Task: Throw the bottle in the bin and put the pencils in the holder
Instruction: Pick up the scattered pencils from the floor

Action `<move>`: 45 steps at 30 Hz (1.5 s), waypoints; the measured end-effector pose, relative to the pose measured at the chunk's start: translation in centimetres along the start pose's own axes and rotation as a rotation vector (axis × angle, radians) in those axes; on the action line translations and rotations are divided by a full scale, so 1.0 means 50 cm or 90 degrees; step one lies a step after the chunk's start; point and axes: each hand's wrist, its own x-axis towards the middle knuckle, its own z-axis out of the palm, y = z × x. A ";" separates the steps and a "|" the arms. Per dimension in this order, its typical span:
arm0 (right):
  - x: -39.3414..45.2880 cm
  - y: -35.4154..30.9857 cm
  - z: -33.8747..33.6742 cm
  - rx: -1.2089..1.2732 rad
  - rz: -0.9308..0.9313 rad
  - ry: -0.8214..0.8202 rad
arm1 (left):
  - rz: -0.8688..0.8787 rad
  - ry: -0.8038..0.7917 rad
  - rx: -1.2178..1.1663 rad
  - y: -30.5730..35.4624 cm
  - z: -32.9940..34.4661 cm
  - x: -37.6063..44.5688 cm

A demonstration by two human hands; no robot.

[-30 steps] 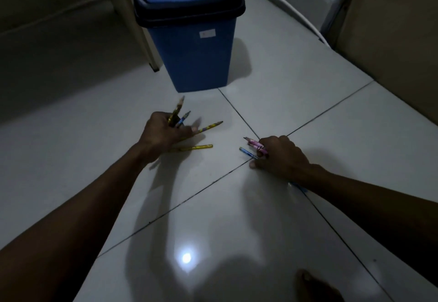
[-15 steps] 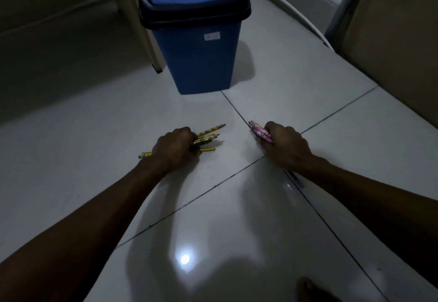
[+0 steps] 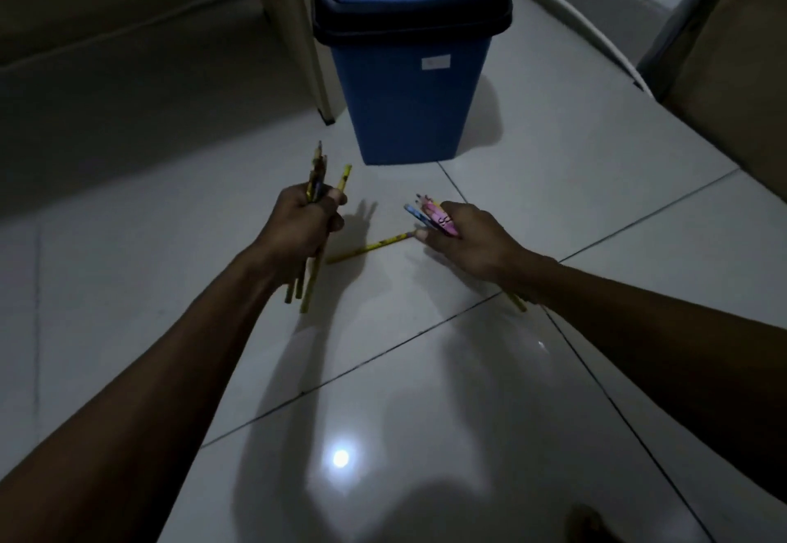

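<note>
My left hand [image 3: 300,231] is closed around a bundle of yellow pencils [image 3: 316,178] held upright above the tiled floor, tips up. My right hand [image 3: 468,240] grips a few pink and blue pencils [image 3: 430,214], and its fingertips touch the end of one loose yellow pencil [image 3: 370,247] lying on the floor between the hands. The blue bin [image 3: 411,86] with a dark rim and swing lid stands just beyond both hands. No bottle or pencil holder is in view.
A pale furniture leg [image 3: 306,52] stands left of the bin. A white cable [image 3: 583,18] runs along the wall at the back right, beside a brown panel [image 3: 732,73]. The glossy white tiled floor [image 3: 553,210] reflects a lamp. A foot [image 3: 590,525] shows at the bottom.
My left hand has lifted its pencil bundle off the floor and turned it upright. One yellow pencil stays on the floor, and my right hand has moved toward it.
</note>
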 end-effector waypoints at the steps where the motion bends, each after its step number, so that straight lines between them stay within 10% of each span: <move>1: 0.007 -0.005 0.005 0.013 0.001 -0.008 | -0.037 0.004 -0.036 -0.009 -0.005 -0.001; 14: 0.087 -0.029 0.059 -0.340 -0.056 0.035 | -0.235 0.014 -0.426 -0.109 -0.106 -0.047; 24: 0.096 0.003 0.024 -0.325 -0.032 0.022 | -0.148 0.015 -0.223 -0.096 -0.094 -0.048; 36: 0.068 -0.127 -0.036 0.233 -0.021 -0.198 | 0.054 -0.041 0.329 0.003 -0.077 -0.031; 45: 0.062 -0.160 0.016 0.642 0.127 -0.106 | 0.032 -0.131 -0.074 0.043 -0.053 -0.065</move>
